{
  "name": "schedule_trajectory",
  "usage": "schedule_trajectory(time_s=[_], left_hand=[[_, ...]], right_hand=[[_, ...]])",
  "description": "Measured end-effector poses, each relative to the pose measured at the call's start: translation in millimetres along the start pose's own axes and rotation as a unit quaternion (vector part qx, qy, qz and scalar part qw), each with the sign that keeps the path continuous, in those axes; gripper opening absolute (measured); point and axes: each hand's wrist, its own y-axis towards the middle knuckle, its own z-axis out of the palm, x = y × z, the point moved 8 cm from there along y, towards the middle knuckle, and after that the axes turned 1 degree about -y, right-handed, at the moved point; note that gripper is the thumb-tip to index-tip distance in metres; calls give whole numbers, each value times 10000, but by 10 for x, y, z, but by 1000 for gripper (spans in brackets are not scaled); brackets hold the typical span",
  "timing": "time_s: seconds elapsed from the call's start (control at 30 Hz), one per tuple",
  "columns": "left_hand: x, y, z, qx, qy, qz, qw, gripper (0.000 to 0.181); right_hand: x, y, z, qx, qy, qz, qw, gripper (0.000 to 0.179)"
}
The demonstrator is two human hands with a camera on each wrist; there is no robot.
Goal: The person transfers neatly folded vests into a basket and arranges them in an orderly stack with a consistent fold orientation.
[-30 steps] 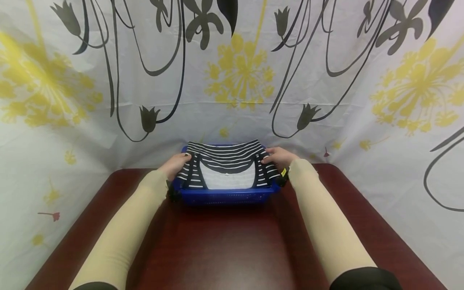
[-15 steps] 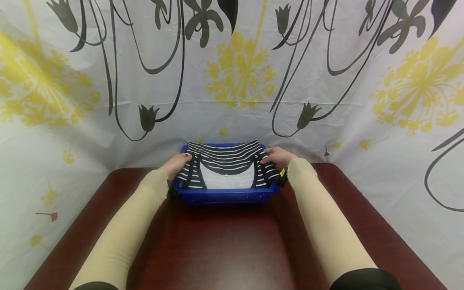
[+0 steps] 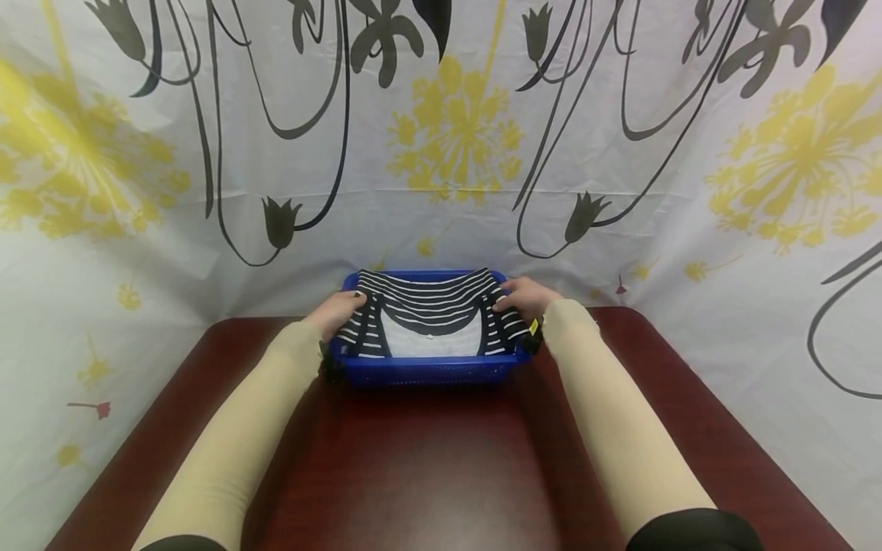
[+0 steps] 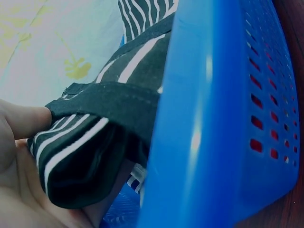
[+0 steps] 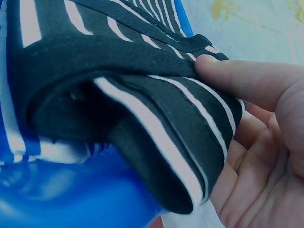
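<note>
A folded black-and-white striped top (image 3: 429,308) with a white middle panel lies in and over a blue plastic basket (image 3: 430,373) in the head view. My left hand (image 3: 334,312) pinches the top's left side, thumb above and fingers beneath. In the left wrist view, that rolled edge of the top (image 4: 76,152) shows beside the basket's rim (image 4: 199,114). My right hand (image 3: 529,298) pinches the opposite side, its thumb (image 5: 228,73) pressing a dark band of cloth in the right wrist view. More striped cloth (image 5: 61,149) shows beneath the top.
The basket stands near the back of a dark red table (image 3: 441,474). Close behind rises a white curtain (image 3: 441,229) with yellow and grey flower prints, which also hangs along both sides.
Both hands keep their hold on the striped top and have drawn very slightly inward. The basket stays in place; the head view shifts a little.
</note>
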Motion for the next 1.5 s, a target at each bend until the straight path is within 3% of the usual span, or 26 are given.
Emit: schedule_trajectory(time_s=[0.13,0.23,0.37,0.57,0.97,1.5], left_hand=[[-1,4,19,15,-4,20,10000,58],[-3,-2,30,5,64,17,10000,57],[-10,-19,33,-54,204,17,9998,58],[10,-26,17,-189,344,-7,9992,60],[10,-38,4,-308,407,61,9987,59],[-11,-59,31,-244,478,325,9980,57]], right_hand=[[-33,46,3,-68,49,-43,10000,21],[-46,66,26,12,245,-110,9996,35],[-46,66,34,-19,409,-138,9991,39],[-29,51,37,-207,288,-70,9993,40],[-37,67,62,-154,217,5,9996,43],[-87,72,55,-133,127,81,9998,45]])
